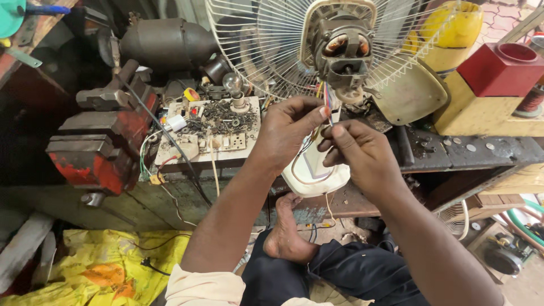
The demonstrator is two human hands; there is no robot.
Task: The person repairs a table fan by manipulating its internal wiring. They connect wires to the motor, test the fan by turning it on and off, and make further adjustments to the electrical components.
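A table fan with its rear casing off shows a bare motor [342, 50] behind the white wire guard [266, 45]. A bundle of coloured wires [328, 97] hangs down from the motor. My left hand [286, 127] pinches these wires between thumb and fingers just below the motor. My right hand [357, 150] sits beside it, fingers curled on the lower wire ends. Beneath both hands lies the fan's white base cover [310, 175] on the workbench edge.
A red bench vise [99, 144] stands at left. A board [212, 130] strewn with screws, switches and a bulb lies behind my left hand. A yellow canister [453, 31], a red block [501, 68] and a dark motor [161, 39] surround the fan. My bare foot [286, 235] rests below.
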